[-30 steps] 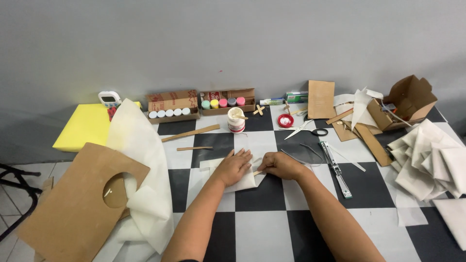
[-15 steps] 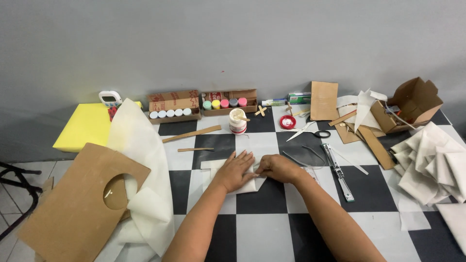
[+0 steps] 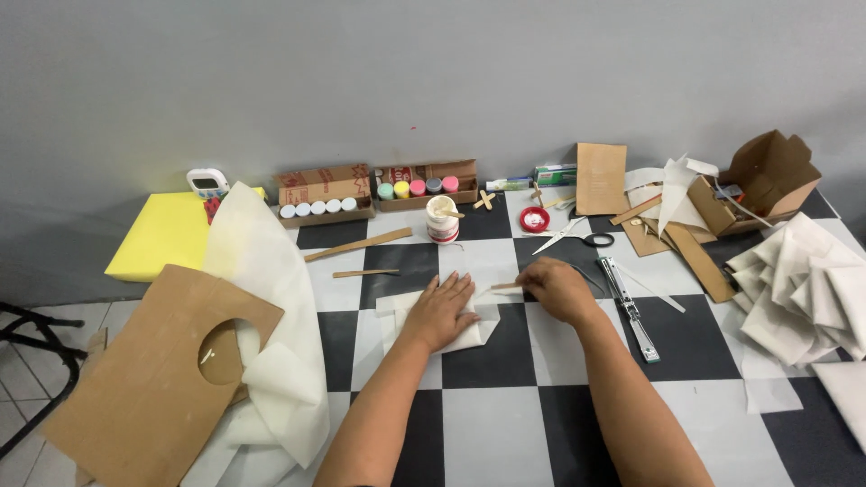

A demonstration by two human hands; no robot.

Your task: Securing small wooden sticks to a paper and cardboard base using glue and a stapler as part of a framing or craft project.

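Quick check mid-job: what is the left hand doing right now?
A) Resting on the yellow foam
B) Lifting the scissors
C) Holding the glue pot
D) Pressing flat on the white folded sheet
D: the left hand lies palm-down with fingers spread on the white folded sheet, away from the scissors.

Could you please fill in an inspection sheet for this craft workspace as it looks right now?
Surface: black and white checkered floor, used as the work area.
Job's things: white folded paper under the left hand; thin wooden stick at the right hand; white glue pot behind.
Clutter: cardboard sheet with round hole, white paper pile, scissors, paint pots in boxes, yellow foam block, open cardboard box.
Hands: left hand flat on the paper; right hand pinching the stick.
Cables: nothing seen.
Surroundings: plain grey wall; black metal frame at left.
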